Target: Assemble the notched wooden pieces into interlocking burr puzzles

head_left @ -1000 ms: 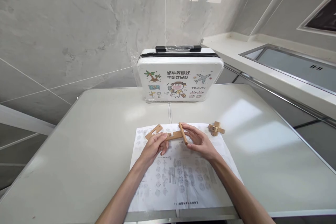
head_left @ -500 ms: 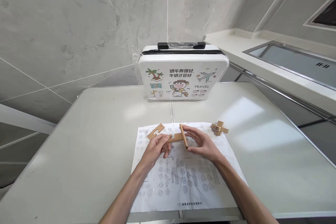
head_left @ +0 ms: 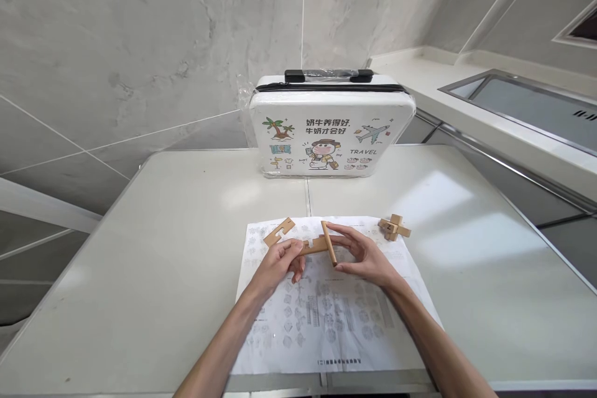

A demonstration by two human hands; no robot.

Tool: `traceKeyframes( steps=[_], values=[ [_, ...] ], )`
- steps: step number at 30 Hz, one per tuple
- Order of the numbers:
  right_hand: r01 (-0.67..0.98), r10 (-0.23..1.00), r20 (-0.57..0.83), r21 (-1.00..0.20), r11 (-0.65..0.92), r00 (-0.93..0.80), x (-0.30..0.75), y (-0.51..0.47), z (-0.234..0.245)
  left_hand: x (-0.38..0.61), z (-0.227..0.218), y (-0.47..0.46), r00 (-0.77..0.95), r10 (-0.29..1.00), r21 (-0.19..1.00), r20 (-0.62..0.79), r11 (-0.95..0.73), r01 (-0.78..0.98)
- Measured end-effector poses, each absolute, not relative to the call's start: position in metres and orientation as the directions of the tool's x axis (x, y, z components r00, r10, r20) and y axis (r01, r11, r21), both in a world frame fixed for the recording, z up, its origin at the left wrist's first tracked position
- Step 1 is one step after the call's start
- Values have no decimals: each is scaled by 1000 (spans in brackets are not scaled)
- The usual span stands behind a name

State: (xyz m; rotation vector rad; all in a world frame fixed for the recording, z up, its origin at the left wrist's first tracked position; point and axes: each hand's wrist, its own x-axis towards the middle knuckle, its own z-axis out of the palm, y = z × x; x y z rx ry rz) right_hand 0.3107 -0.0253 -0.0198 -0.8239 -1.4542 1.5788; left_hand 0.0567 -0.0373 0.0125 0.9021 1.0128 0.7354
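Between thumb and fingers, my left hand [head_left: 278,266] grips a flat notched wooden puzzle piece [head_left: 317,245] by its left end. Its right end meets a second wooden puzzle piece [head_left: 329,244], seen edge-on and slanting; whether the two interlock I cannot tell. My right hand [head_left: 366,256] holds that second piece, fingers at its top end and thumb at its bottom end. Beyond my left hand, another notched wooden piece [head_left: 278,232] lies on the printed sheet [head_left: 326,348]. An assembled wooden burr puzzle [head_left: 394,227] with a dark mark rests at the sheet's far right corner.
The sheet lies on a pale table [head_left: 140,273] with a seam down its middle. A white cartoon-printed case [head_left: 333,130] with a black handle stands at the table's far edge. A counter with a sink [head_left: 522,106] is on the right, and a grey wall [head_left: 140,43] rises behind.
The camera view has shifted slightly, so the case and table appear a little displaced. Both hands keep their holds; the notched piece looks slightly more tilted than before.
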Motion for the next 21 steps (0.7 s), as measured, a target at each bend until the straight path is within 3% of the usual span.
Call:
traceKeyframes(
  steps=[14,21],
  values=[
    [-155,838,29,-986,-67,-545,320,-21,-20,51,18,-36,462,810,912,-362,411,-6],
    [-137,879,87,-990,26,-468,311,-23,-21,52,13,-37,396,838,909,-376,416,-15]
  ],
)
